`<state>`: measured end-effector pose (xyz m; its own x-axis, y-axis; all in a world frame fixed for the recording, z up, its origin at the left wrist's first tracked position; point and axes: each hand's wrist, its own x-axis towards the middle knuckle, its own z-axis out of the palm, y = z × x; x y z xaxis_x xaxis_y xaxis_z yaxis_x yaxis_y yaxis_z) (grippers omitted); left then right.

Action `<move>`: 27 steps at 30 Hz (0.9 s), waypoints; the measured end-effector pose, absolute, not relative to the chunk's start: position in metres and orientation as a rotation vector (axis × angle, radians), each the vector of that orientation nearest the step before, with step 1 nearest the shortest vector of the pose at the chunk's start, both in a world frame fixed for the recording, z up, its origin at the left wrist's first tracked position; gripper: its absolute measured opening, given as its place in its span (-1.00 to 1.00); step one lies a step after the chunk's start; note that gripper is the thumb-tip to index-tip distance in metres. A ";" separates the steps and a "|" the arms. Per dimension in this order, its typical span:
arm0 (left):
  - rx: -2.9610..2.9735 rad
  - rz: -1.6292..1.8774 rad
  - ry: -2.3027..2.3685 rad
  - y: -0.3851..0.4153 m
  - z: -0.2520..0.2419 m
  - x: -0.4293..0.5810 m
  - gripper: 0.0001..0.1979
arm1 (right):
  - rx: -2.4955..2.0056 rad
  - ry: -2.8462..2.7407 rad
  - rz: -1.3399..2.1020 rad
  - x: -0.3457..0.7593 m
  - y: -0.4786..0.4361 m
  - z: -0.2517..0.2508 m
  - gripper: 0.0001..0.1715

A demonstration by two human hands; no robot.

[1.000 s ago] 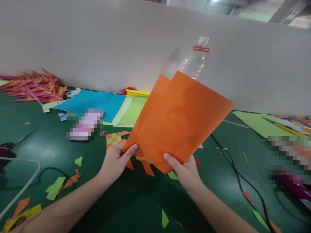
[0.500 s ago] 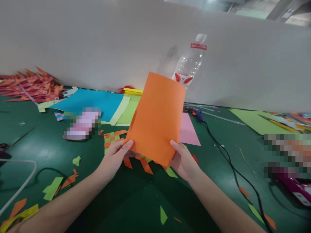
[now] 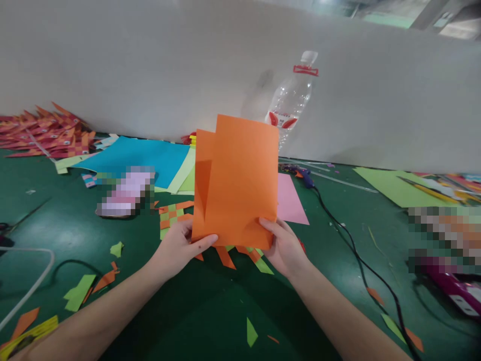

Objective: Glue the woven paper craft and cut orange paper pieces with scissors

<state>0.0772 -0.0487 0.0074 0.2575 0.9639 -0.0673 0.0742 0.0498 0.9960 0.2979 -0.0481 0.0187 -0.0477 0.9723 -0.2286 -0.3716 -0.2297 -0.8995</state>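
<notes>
**A:** Where does everything sit?

**B:** A green table (image 3: 225,311) fills the view, with a grey board (image 3: 150,75) standing along its far side at twelve o'clock. The orange sheet (image 3: 240,185) is held up off the table at centre, nearly upright and doubled over on itself.

**A:** What's around it?

**B:** A blue sheet (image 3: 139,158) lies flat at ten. A clear bottle (image 3: 291,103) stands against the board at one. A pink sheet (image 3: 291,200) pokes out at three, and a woven piece (image 3: 173,213) lies at eight, partly hidden behind it.

**A:** And the hands?

**B:** The left hand (image 3: 176,248) pinches the seven o'clock corner, thumb across the front and fingers behind. The right hand (image 3: 285,245) grips the five o'clock corner the same way. Both are closed on the paper.

**A:** Are the layers square?

**B:** No. The back layer sticks out at nine and its top sits lower than the front's.

**A:** How would you do it well?

**B:** I'd slide the layers with the thumbs until tops and sides meet, holding both bottom corners firm. I'd crease on a bare patch of table, since in the air the paper will likely slip. Mind the scraps (image 3: 253,331) at six.
</notes>
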 end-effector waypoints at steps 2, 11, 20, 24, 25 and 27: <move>1.199 0.967 1.083 -0.050 0.003 0.077 -0.60 | -1.085 -0.859 1.514 0.300 -0.049 0.017 -0.51; 0.884 0.987 1.113 -0.049 -0.003 0.080 -0.60 | -1.034 -0.820 1.576 0.304 -0.046 0.012 -0.47; 1.248 0.977 1.240 -0.049 0.002 0.079 -0.58 | -0.934 -0.940 1.539 0.300 -0.047 0.012 -0.35; 1.367 1.114 1.302 -0.052 0.006 0.076 -0.56 | -0.783 -0.978 1.505 0.298 -0.049 0.021 -0.23; 1.400 1.131 1.329 -0.053 0.006 0.075 -0.56 | -0.775 -1.029 1.498 0.298 -0.049 0.022 -0.17; 1.437 1.106 1.381 -0.053 0.007 0.074 -0.56 | -0.823 -1.140 1.446 0.300 -0.050 0.019 -0.02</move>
